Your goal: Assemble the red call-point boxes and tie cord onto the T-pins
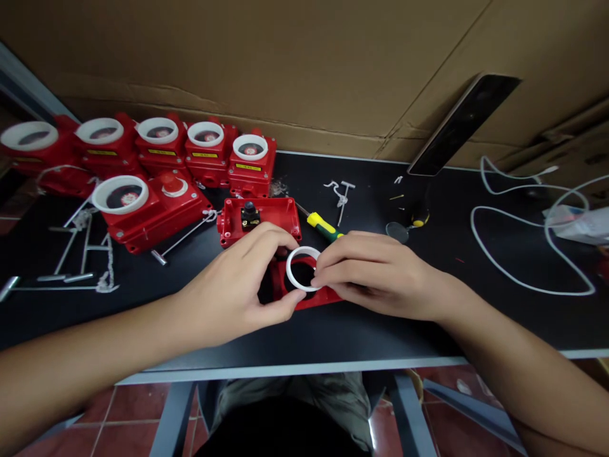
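Between the left hand (pixel 238 292) and the right hand (pixel 375 273), a white round plastic ring (pixel 295 257) shows against a flat red plastic lid (pixel 316 298). Just beyond the left hand, the open red plastic box (pixel 280 216) matches it (inner switch black). Beyond the right hand, the yellow-and-green screwdriver handle (pixel 325 227) lies on the plain black tabletop (pixel 333 330).

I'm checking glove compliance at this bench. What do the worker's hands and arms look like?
The left hand and right hand are bare: no gloves, rings or watch show. The left forearm and right forearm are uncovered as well, with no sleeve in view.
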A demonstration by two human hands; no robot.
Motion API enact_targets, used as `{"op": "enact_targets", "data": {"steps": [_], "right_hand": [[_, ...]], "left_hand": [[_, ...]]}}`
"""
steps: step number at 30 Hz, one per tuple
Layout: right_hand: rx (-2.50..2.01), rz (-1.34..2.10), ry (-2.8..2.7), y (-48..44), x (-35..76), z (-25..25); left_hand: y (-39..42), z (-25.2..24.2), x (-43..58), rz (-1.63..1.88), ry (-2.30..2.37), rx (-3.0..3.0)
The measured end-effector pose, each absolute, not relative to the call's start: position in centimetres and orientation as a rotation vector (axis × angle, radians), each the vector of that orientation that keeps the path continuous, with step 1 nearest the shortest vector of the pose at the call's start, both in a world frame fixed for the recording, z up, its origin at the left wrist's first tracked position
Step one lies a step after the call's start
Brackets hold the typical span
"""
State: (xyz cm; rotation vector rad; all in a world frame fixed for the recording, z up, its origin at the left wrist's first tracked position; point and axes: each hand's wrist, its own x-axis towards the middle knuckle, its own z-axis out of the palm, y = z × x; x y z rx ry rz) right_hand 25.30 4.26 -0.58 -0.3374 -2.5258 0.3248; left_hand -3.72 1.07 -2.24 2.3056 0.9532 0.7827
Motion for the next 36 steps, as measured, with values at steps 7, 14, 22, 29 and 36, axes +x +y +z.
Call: {"op": "enact_targets", "data": {"steps": [7, 14, 22, 29, 36], "right_hand": [[-0.335, 0.423, -2.552, 4.1, 25.3, -0.6], [-0.409, 0.620, -2.503, 4.2, 25.5, 0.2], [-0.552, 0.541, -2.505, 4.2, 25.0, -1.3], [-0.560, 0.583, -2.493, 4.0, 24.7, -2.0], [-0.530, 0.580, -2.442, 3.8, 24.4, -2.3]], "left_hand": [[0.7, -2.3, -3.6, 0.754, 0.976, 2.338], [0.7, -2.3, -3.7, 0.684, 0.983, 2.364], [0.5, -2.3, -3.9, 0.630, 0.976, 2.421], [0.5, -1.6, -4.1, 0.609, 0.985, 2.438], [0.6, -1.2, -4.2, 0.619, 0.998, 2.436]]}}
